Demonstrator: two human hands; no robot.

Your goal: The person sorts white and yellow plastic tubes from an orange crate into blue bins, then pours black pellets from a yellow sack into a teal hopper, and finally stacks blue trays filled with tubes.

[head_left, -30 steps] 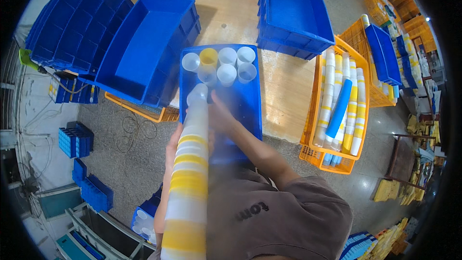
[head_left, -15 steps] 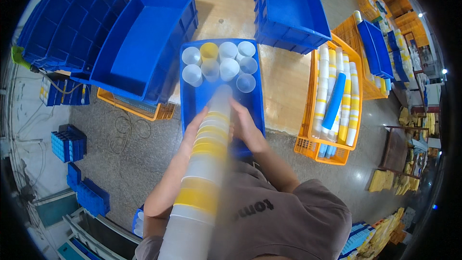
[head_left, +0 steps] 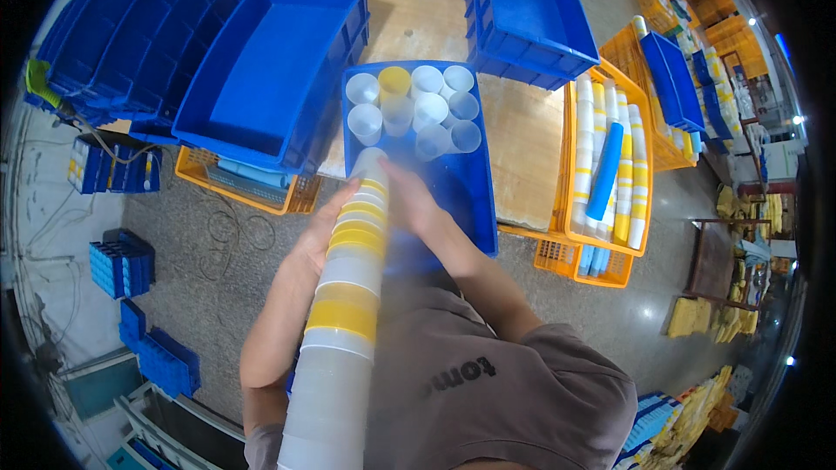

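Tall stack of white and yellow cups [head_left: 348, 296]: both grips closed round it, left hand [head_left: 324, 231], right hand [head_left: 411, 202]. Beyond: blue bin [head_left: 470, 200] of loose cups, wooden counter [head_left: 522, 139]. Right: orange crate [head_left: 570, 165].

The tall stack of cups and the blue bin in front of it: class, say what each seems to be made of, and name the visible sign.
Stack of cups: probably thin plastic, white ones slightly translucent with opaque yellow ones between; smooth, nested closely.
Blue bin: looks like rigid moulded plastic, evenly coloured, with a thick rim and a faint sheen.
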